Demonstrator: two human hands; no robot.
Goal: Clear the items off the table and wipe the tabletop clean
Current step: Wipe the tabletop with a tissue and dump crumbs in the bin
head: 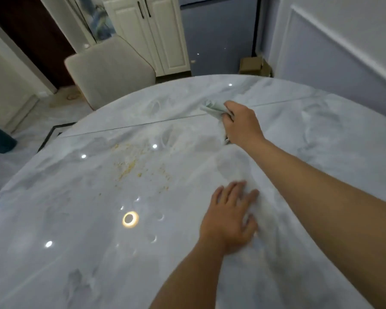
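Toward the near edge of the bench (76, 253) our left hand (230, 217) lies flat with straight fingers, pressing the glossy top and holding nothing. Beyond it, toward the left edge, lie yellow crumbs (129, 168), loose and light; we judge they would scatter easily on so slick a surface. Nearer the far edge, our right hand (241, 123) curls round the pale cloth (211, 107), which looks soft, limp and light, and is best gripped as a wad

Home dining room: marble table (76, 219), chair (112, 72).
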